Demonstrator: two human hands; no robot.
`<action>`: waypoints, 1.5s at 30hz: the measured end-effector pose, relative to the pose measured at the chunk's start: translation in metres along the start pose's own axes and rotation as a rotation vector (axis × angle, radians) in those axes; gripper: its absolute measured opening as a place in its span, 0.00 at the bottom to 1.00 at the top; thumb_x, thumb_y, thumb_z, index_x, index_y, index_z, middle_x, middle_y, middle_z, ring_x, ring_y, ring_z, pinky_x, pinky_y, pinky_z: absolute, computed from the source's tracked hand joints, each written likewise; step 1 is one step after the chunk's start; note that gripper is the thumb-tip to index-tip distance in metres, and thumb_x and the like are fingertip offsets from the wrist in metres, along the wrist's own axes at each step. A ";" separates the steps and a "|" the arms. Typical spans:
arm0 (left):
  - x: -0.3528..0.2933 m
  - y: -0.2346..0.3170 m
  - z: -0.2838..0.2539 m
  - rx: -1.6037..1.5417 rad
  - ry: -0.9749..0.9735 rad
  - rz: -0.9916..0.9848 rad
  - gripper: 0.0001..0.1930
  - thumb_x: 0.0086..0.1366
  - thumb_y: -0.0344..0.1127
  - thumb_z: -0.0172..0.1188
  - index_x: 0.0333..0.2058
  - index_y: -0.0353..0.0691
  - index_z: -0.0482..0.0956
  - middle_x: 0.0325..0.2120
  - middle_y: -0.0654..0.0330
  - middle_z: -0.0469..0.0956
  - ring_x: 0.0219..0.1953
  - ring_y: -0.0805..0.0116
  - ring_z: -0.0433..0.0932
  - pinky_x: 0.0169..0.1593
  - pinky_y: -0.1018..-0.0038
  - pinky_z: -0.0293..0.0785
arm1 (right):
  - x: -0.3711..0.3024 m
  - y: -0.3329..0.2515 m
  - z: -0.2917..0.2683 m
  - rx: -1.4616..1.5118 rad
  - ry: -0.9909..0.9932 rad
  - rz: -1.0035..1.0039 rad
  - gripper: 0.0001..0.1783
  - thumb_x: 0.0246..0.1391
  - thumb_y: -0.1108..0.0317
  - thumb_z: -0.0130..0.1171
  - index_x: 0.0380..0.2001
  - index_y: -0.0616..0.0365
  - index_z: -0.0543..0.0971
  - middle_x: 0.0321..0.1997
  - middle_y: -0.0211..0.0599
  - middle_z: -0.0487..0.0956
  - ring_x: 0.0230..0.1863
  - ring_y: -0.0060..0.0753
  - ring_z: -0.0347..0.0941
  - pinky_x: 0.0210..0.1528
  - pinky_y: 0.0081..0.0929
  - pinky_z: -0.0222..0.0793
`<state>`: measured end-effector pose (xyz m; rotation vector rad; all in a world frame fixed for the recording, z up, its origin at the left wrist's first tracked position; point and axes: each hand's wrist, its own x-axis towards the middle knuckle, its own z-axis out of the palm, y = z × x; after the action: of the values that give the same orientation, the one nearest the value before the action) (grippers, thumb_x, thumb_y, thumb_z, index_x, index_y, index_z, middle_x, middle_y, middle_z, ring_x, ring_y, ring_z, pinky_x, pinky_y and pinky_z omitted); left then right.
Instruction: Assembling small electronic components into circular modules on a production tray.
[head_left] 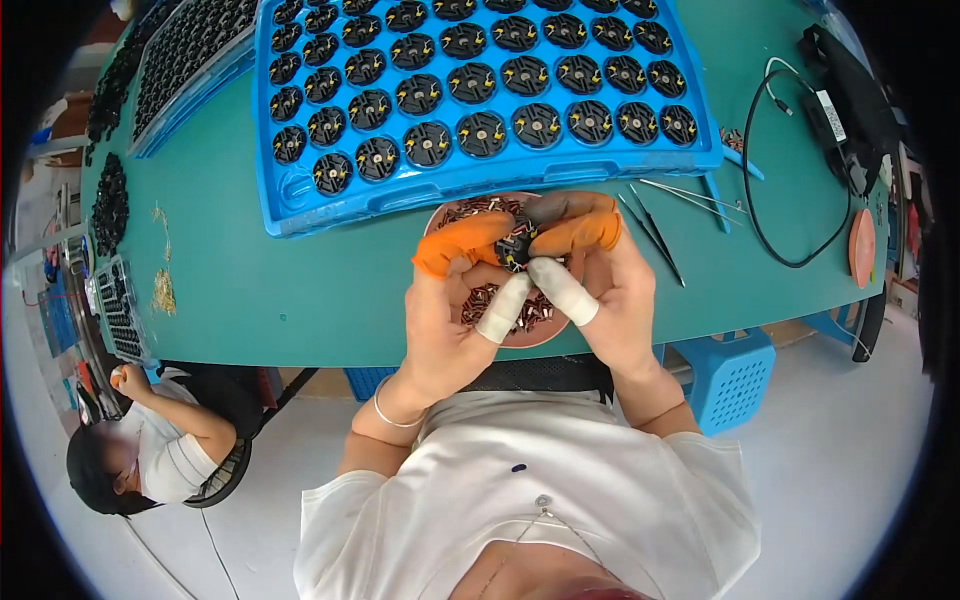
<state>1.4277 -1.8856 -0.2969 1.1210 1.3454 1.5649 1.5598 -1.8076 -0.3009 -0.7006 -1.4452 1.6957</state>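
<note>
Between my two hands is a small round black part point(514, 246) with wires on it, like the discs in the tray. My left hand point(450, 300) pinches it from the left, with orange covers on the fingers and a white cover on the thumb. My right hand point(603, 275) grips its right side, in orange and grey finger covers and a white thumb cover. Below them sits a pink bowl point(545, 338) of small copper-and-silver cylindrical pieces, partly hidden by my hands. Just beyond, a blue tray point(330, 212) holds rows of black discs with yellow-marked wires.
On the green table point(340, 290), dark tweezers point(652, 238) and silver tweezers point(690, 196) lie to the right. Farther right are a black cable point(752, 200), a black bag point(850, 90) and a pink dish point(862, 248). A blue stool point(735, 380) stands below. A co-worker point(185, 430) sits at left.
</note>
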 end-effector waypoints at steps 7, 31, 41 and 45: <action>0.003 0.008 0.002 -0.233 0.050 -0.166 0.23 0.60 0.20 0.57 0.52 0.33 0.60 0.46 0.49 0.71 0.42 0.65 0.77 0.43 0.73 0.79 | 0.002 -0.003 -0.005 -0.189 -0.015 -0.030 0.10 0.45 0.81 0.61 0.34 0.64 0.77 0.47 0.42 0.73 0.52 0.37 0.68 0.55 0.33 0.62; 0.001 0.013 0.016 -0.135 0.177 -0.135 0.18 0.62 0.23 0.55 0.49 0.32 0.61 0.46 0.50 0.69 0.41 0.67 0.77 0.38 0.76 0.81 | -0.004 -0.001 -0.011 -0.557 0.137 -0.268 0.15 0.38 0.72 0.72 0.31 0.60 0.78 0.35 0.38 0.78 0.32 0.33 0.75 0.32 0.25 0.70; 0.004 0.013 0.016 -0.267 0.120 -0.193 0.18 0.62 0.21 0.54 0.49 0.32 0.61 0.44 0.50 0.70 0.40 0.68 0.77 0.37 0.76 0.81 | -0.004 -0.001 -0.014 -0.618 0.126 -0.394 0.14 0.38 0.77 0.70 0.32 0.63 0.80 0.31 0.38 0.78 0.31 0.31 0.74 0.32 0.22 0.68; 0.002 0.014 0.017 -0.230 0.144 -0.177 0.18 0.62 0.21 0.54 0.50 0.32 0.61 0.44 0.50 0.71 0.38 0.68 0.77 0.37 0.75 0.81 | -0.002 0.002 -0.012 -0.647 0.150 -0.458 0.13 0.38 0.78 0.69 0.32 0.64 0.80 0.31 0.38 0.78 0.30 0.31 0.74 0.31 0.21 0.68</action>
<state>1.4431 -1.8802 -0.2820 0.7414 1.2808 1.6453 1.5702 -1.8028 -0.3054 -0.7345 -1.8833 0.8047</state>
